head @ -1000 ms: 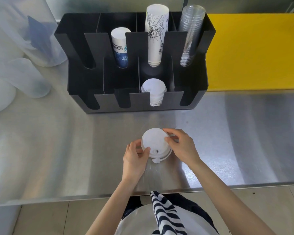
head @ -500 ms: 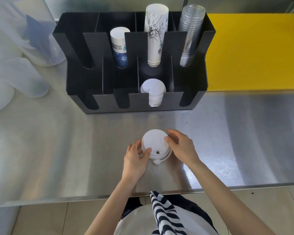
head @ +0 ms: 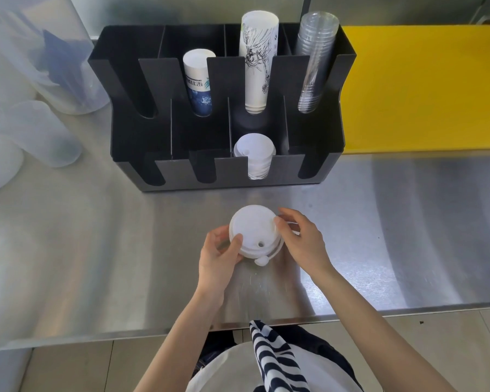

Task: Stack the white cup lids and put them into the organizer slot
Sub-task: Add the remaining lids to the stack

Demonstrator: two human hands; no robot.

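**White cup lids: risks while squaring the stack**

Head view. The white cup lids [head: 253, 232] sit as a short stack just above or on the steel counter [head: 96, 250], near its front edge and well short of the black organizer [head: 181, 142]; we cannot tell whether the bottom lid touches the surface. Left hand [head: 218, 257]: its grip is closed on the stack's left rim, thumb on top. Right hand [head: 301, 244]: its grip pinches the right rim, fingertips on the top lid. A small plug tab [head: 262, 261] hangs free at the near edge.

The layers look slightly offset at the lower right, so we judge the stack not fully nested.

Risks, as we read them:
- Uneven pressing on one side could tip the top lid and splay the stack.
- The loose tab may catch between lids or on the slot wall.
- The front slot third from the left already holds a lid stack [head: 254, 155], partly filling it. Lowering ours at a tilt could jam it on the divider or knock those lids askew.
- Light, slick plastic: a loose pinch in transit may drop lids onto the counter or off its edge.
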